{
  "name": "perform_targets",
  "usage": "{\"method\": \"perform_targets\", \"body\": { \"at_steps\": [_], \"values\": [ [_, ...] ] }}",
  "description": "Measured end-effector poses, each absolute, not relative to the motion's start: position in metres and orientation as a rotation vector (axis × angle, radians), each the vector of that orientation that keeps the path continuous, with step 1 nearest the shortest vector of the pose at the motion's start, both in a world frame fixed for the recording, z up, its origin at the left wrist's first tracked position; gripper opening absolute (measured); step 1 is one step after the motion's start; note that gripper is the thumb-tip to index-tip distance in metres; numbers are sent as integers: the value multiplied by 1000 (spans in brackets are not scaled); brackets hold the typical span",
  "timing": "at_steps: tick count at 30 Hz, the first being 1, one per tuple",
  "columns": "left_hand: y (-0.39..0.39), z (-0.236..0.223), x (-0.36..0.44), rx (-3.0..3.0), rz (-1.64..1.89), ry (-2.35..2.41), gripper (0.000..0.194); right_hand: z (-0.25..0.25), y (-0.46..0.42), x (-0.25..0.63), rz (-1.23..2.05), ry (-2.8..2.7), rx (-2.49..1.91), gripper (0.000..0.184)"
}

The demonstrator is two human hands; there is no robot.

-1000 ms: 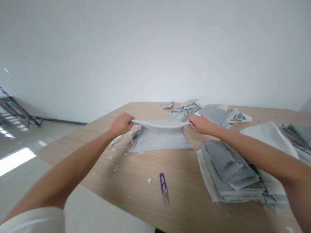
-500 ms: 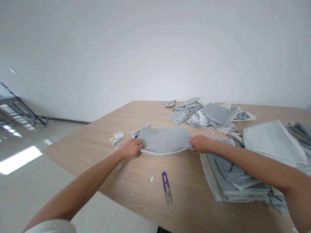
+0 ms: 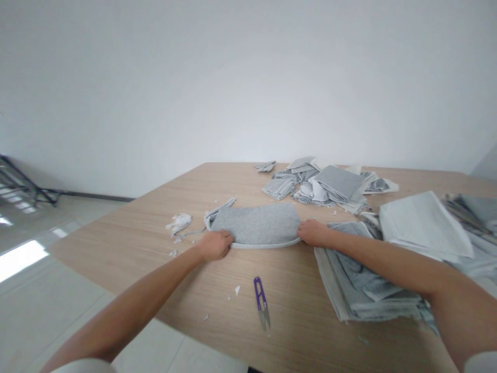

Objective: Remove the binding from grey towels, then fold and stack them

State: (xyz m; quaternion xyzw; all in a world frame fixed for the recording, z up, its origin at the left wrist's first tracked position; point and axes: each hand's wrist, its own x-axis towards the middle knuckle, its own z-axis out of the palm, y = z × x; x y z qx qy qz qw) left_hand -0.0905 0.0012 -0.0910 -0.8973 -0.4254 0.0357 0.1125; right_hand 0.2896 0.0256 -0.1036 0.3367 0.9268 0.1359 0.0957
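A grey fabric piece (image 3: 257, 224) lies folded on the wooden table (image 3: 217, 269), its fold edge turned toward me. My left hand (image 3: 216, 244) pinches the left end of that near edge, fingers closed on the cloth. At the right end my right hand (image 3: 312, 232) grips the same edge, also closed. Both hands rest low on the table top. Purple thread snips (image 3: 261, 301) lie on the table just in front of the fabric, between my arms.
A stack of grey fabric pieces (image 3: 363, 280) sits under my right forearm. A heap of folded grey pieces (image 3: 322, 185) lies at the back, pale sheets (image 3: 423, 224) at the right. White scraps (image 3: 178, 224) dot the left side, near the table's edge.
A second ago my hands held the fabric's far edge raised. They brought it toward me and down, folding the piece over; since then they have barely shifted.
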Motion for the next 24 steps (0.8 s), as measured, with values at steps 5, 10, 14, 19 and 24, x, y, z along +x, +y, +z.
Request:
{"method": "perform_targets", "body": {
  "at_steps": [5, 10, 14, 19, 24],
  "values": [
    [0, -89, -84, -2537, 64, -1516, 30, -104, 25, 291, 392, 2726, 1104, 17],
    [-4, -93, -69, -2668, -31, -1316, 50, -102, 22, 292, 340, 2714, 1191, 20],
    [2, -94, -54, -2656, 79, -1279, 27, -98, 23, 288, 268, 2728, 1245, 18],
    [17, -81, -48, -2528, -35, -1521, 24, -75, 34, 287, 141, 2810, 1429, 22],
    [38, -64, -44, -2438, -215, -1802, 29, -41, 50, 283, -119, 2949, 1656, 22]
  ]
}}
